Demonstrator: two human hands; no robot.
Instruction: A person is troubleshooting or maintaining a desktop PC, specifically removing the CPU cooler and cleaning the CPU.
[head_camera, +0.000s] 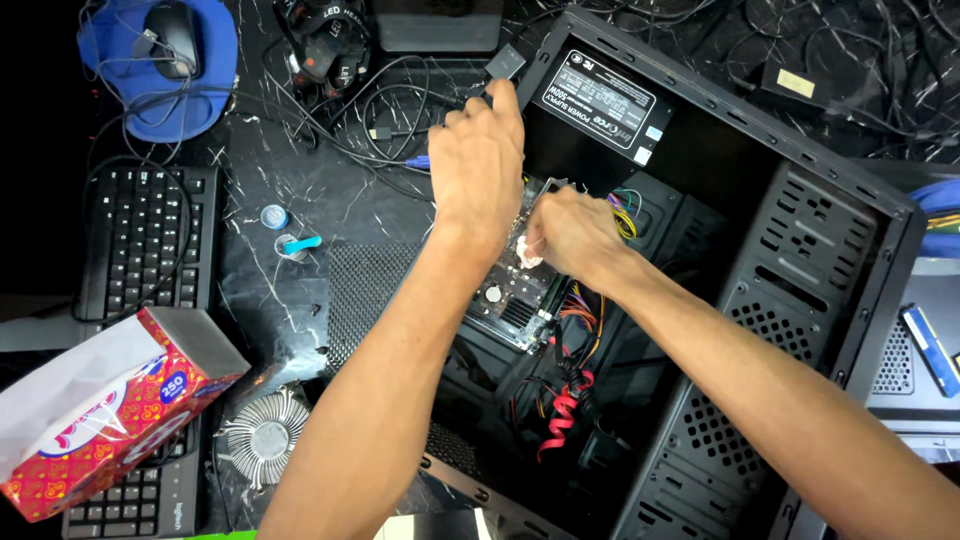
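Note:
An open black computer case (850, 250) lies on its side on a dark marbled desk. My left hand (478, 165) rests on the case's near edge beside the power supply (600, 100), fingers curled against the frame. My right hand (575, 235) is inside the case, pinching a small white wad of tissue (527, 250) against the motherboard (510, 300). Red and orange cables (565, 400) trail below the board.
A round metal heatsink (265, 435) and a red tissue box (95, 410) lie at the lower left, over a black keyboard (145, 235). A small tube and cap (285, 232) sit nearby. A mouse on a blue pad (165, 50), a headlamp (325, 45) and loose cables lie at the top.

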